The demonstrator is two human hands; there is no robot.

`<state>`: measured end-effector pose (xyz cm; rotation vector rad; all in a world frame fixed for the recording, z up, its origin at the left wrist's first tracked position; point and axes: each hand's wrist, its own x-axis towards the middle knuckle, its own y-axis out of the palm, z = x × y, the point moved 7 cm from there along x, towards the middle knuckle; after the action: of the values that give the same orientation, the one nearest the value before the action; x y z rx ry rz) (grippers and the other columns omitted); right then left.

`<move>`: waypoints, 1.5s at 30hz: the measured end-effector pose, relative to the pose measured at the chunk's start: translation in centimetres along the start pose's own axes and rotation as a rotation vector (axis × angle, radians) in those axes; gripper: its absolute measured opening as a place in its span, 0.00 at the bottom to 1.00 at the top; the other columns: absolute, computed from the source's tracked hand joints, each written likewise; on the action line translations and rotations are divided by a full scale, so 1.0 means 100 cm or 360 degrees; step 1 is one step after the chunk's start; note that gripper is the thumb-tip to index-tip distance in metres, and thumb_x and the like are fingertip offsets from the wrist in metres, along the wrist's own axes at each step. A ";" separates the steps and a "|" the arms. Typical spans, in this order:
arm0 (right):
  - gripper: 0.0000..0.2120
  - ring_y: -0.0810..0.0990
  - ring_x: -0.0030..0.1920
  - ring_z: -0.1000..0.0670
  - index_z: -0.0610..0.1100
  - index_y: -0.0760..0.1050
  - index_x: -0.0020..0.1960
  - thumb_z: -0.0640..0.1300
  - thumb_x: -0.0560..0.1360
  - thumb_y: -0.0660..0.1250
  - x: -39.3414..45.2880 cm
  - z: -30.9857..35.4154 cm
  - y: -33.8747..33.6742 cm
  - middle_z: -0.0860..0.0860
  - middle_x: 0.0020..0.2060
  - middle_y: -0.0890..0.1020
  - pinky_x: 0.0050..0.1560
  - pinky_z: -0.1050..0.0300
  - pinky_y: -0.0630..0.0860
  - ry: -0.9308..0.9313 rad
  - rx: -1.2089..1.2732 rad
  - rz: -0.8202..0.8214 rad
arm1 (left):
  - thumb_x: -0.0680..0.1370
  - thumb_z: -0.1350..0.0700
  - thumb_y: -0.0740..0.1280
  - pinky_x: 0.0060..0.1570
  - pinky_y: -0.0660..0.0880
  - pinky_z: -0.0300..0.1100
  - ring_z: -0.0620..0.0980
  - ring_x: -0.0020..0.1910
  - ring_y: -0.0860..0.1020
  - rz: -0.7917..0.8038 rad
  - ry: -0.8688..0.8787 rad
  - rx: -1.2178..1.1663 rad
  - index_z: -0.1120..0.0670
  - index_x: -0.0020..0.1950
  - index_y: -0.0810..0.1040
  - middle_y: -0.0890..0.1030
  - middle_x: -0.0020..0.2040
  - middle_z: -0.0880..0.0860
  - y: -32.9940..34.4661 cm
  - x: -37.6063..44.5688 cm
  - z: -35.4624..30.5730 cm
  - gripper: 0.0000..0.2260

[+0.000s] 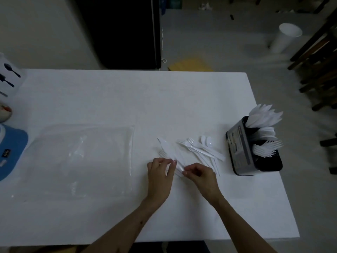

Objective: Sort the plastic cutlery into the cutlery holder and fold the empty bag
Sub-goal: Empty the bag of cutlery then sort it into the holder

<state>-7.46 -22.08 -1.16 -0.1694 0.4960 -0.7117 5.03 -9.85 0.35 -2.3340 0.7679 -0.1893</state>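
Most of the white plastic cutlery already stood sorted in the black cutlery holder [253, 148] at the right end of the table [109, 92], knives at the far end, spoons in the middle and forks nearest the person, as far as the dim light allowed one to judge. A last scatter remained on the tabletop: a loose pile of forks and spoons [202, 148] just left of the holder, and a small bundle of knives and a fork [168, 152] in front of the hands. The clear plastic bag [80, 159] lay flat and apparently empty well to the left, not yet folded.

Both forearms reached in from the near edge and met over the bundle. The left hand [160, 172] had its fingers curled round the handle ends of the pieces, thumb and forefinger closed on them. The right hand [199, 173] pinched at the same handle ends from the other side, its fingers bent inward, seemingly gathering or separating them. By appearances the sorting was close to its end, with the bag still to come.
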 end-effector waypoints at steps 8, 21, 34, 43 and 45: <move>0.06 0.80 0.42 0.57 0.49 0.81 0.50 0.47 0.74 0.73 0.016 -0.007 -0.003 0.54 0.43 0.81 0.44 0.65 0.76 -0.0039 -0.0516 -0.0253 | 0.83 0.55 0.54 0.45 0.79 0.46 0.50 0.40 0.82 -0.0053 -0.0894 -0.0877 0.55 0.46 0.71 0.83 0.44 0.51 0.007 -0.008 0.025 0.10; 0.01 0.80 0.42 0.59 0.48 0.79 0.47 0.45 0.76 0.70 0.008 0.008 0.000 0.56 0.41 0.82 0.42 0.71 0.74 -0.0100 -0.0373 -0.0138 | 0.83 0.49 0.55 0.37 0.67 0.38 0.45 0.37 0.70 -0.0054 -0.1239 -0.1348 0.51 0.55 0.72 0.75 0.47 0.53 0.025 -0.007 0.028 0.09; 0.06 0.79 0.40 0.56 0.49 0.78 0.47 0.51 0.75 0.70 0.012 0.001 0.001 0.55 0.41 0.81 0.44 0.59 0.78 -0.0030 -0.0714 -0.0229 | 0.83 0.56 0.56 0.34 0.72 0.40 0.47 0.31 0.72 -0.0045 -0.1351 -0.1589 0.56 0.47 0.68 0.71 0.35 0.52 0.031 -0.005 0.033 0.06; 0.04 0.78 0.48 0.49 0.46 0.76 0.49 0.46 0.77 0.67 0.026 -0.013 0.004 0.50 0.47 0.79 0.48 0.50 0.77 0.0183 -0.1049 -0.0130 | 0.84 0.53 0.52 0.26 0.64 0.36 0.45 0.29 0.65 -0.0047 -0.1184 -0.1388 0.50 0.50 0.71 0.69 0.36 0.51 0.024 -0.009 0.037 0.09; 0.03 0.78 0.49 0.49 0.45 0.76 0.50 0.44 0.78 0.65 0.024 -0.011 0.005 0.50 0.48 0.79 0.48 0.51 0.77 0.0149 -0.1115 -0.0155 | 0.84 0.56 0.52 0.32 0.70 0.35 0.45 0.32 0.69 -0.0039 -0.1169 -0.1401 0.52 0.49 0.72 0.72 0.38 0.51 0.025 -0.011 0.036 0.10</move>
<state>-6.21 -23.29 -3.18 -0.8231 0.8189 -0.6178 4.10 -8.71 -3.89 -2.8671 0.4725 1.1501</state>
